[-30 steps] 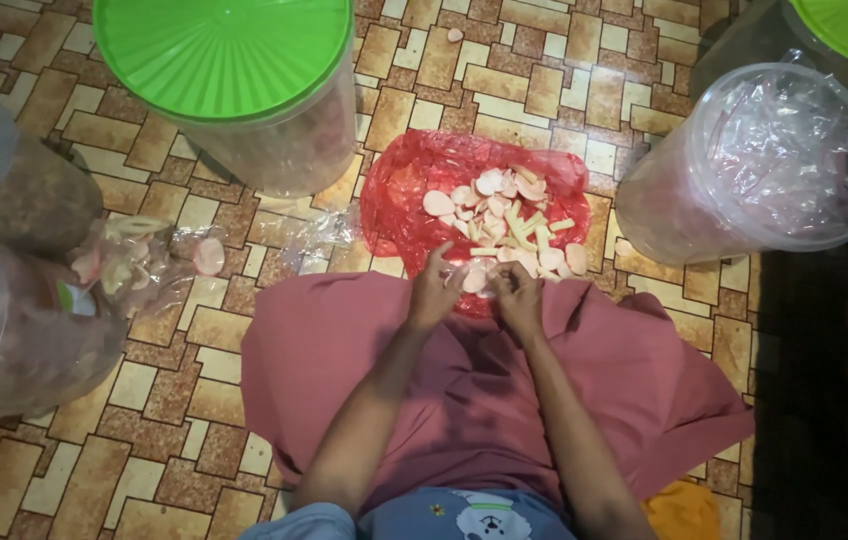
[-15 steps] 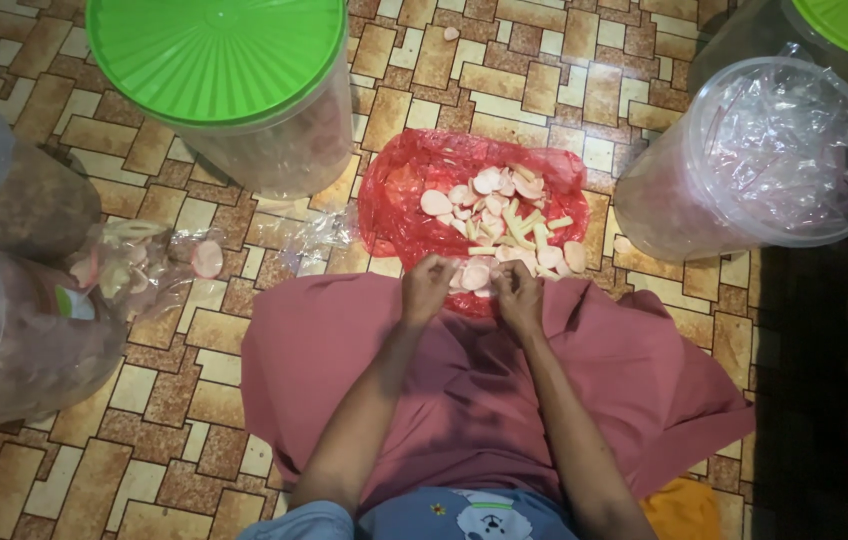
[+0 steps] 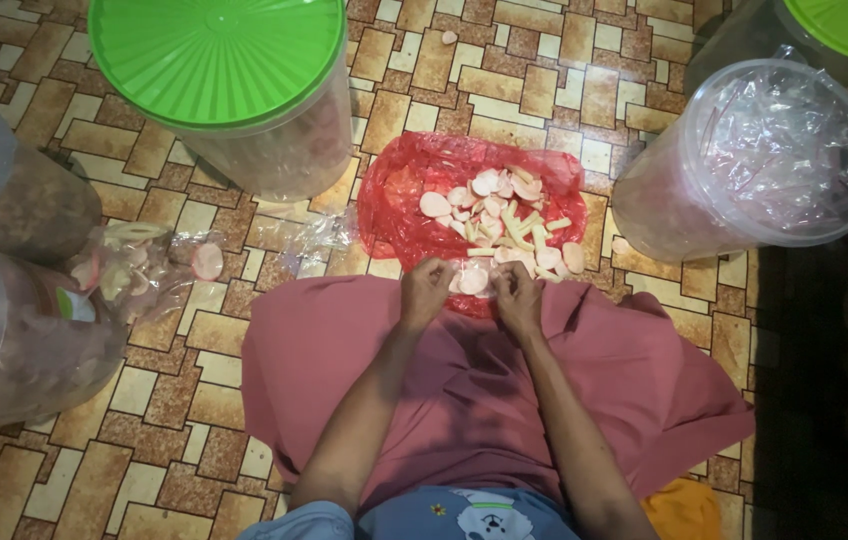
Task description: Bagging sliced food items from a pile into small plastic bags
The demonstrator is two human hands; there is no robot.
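My left hand [image 3: 426, 288] and my right hand [image 3: 518, 292] are close together at the near edge of a red plastic sheet [image 3: 404, 205] on the tiled floor. Between their fingers they pinch a small clear plastic bag [image 3: 472, 280] with pale crackers inside. A heap of pale round and stick-shaped crackers [image 3: 504, 215] lies on the red sheet just beyond my hands. My forearms reach forward over a pink cloth [image 3: 464, 390] that covers my lap.
A big clear jar with a green lid [image 3: 219, 55] stands at upper left. An open plastic-lined jar [image 3: 759, 155] stands at right, another green-lidded jar [image 3: 844, 25] behind it. Filled cracker bags [image 3: 144, 265] and open jars [image 3: 4, 340] sit at left.
My hands have stayed at the sheet's near edge, the fingers shifting slightly on the small bag. The view has moved a little.
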